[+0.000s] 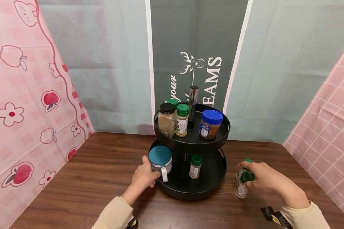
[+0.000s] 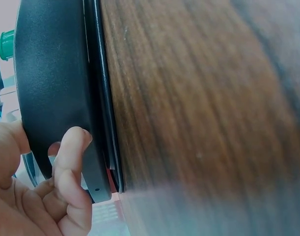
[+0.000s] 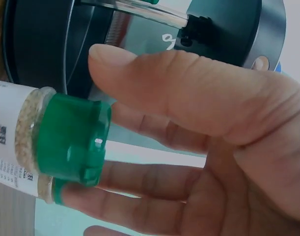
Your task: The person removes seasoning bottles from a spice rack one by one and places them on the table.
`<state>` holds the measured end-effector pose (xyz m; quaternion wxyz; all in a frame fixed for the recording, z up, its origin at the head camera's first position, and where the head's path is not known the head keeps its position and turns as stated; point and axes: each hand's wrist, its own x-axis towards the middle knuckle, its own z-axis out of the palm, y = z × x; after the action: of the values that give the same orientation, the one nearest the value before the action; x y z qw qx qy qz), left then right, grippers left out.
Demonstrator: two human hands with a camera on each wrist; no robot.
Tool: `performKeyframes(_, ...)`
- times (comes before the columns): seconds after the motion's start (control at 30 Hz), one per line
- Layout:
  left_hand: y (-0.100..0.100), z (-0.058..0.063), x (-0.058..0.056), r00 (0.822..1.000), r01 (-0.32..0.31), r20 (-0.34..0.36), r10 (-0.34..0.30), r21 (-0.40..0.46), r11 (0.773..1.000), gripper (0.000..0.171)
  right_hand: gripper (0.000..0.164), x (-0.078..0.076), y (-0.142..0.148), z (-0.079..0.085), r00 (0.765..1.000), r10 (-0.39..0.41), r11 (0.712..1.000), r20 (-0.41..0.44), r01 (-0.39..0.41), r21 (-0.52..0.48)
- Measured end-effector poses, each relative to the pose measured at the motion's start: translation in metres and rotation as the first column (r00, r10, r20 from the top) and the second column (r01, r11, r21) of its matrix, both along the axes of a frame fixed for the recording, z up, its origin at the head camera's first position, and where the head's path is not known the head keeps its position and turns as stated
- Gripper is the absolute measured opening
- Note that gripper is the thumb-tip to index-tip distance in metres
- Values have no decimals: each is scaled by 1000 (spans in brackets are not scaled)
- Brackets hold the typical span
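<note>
A black two-tier round tray (image 1: 189, 194) stands on the wooden table. At its left side my left hand (image 1: 144, 173) grips the lower tier's wall, fingers curled at the handle cutout in the left wrist view. Right by that hand, inside the lower tier, sits a mug (image 1: 160, 155) with a teal lid and white handle. My right hand (image 1: 265, 176) reaches over two green-capped spice jars standing close together right of the tray. The front jar (image 1: 240, 191) partly hides the back jar (image 1: 239, 174). In the right wrist view, the thumb is apart from the front green cap (image 3: 71, 137), with fingers behind it.
Another green-capped spice jar (image 1: 195, 167) stands on the lower tier. The upper tier carries a black-lidded jar (image 1: 167, 122), a green-capped jar (image 1: 182, 122) with another behind it, and a blue-lidded jar (image 1: 211, 122). A shiny post (image 1: 193, 101) rises through the middle. Curtains hang behind the table.
</note>
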<state>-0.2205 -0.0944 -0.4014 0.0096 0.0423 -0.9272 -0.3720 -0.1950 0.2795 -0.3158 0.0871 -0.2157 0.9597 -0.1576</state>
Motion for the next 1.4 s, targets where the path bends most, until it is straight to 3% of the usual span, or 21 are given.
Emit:
performKeyframes(0.63, 2, 1, -1, 1000, -17, 16, 17, -26, 1000, 52, 57, -8, -32, 14, 996, 69, 997, -65, -67, 31)
performKeyframes(0.93, 2, 1, -1, 1000, -20, 17, 20, -33, 999, 52, 52, -10, -49, 12, 990, 87, 994, -112, -79, 70)
performKeyframes(1.4, 3, 0, 0, 999, -32, -14, 31, -38, 999, 46, 51, -16, -70, 8, 978, 132, 991, -164, -132, 17)
